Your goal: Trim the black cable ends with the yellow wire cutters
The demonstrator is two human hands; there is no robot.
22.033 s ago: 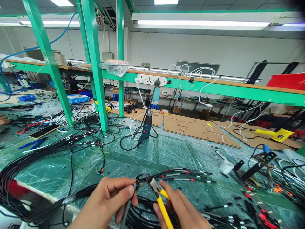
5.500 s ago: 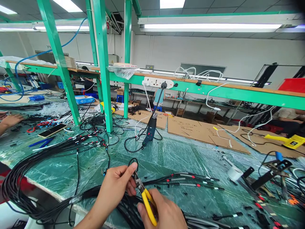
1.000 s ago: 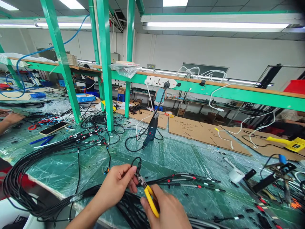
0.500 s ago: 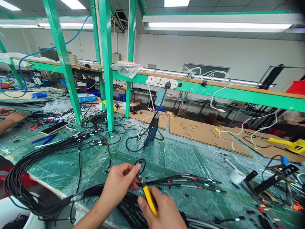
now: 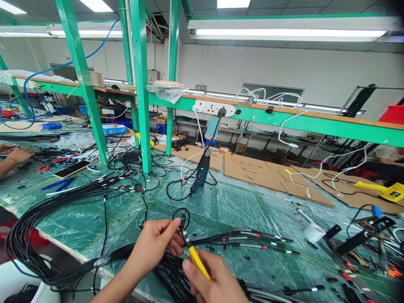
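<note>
My left hand pinches a thin black cable between thumb and fingers, and a small loop of it stands up beyond the fingertips. My right hand is wrapped round the yellow handles of a pair of cutting pliers. The metal jaws reach the cable close to my left fingertips; whether they bite on it cannot be made out. Beneath both hands runs a thick bundle of black cables, whose ends with red, white and grey bands spread to the right.
A dark heat gun rests upright beyond my hands, corded to a power strip. Green posts rise from the bench. Flattened cardboard lies behind; a metal fixture stands right. Another person's hand works at far left.
My left hand and the cable loop have shifted slightly left and down. The pliers stay by the cable, their handles in my right hand.
</note>
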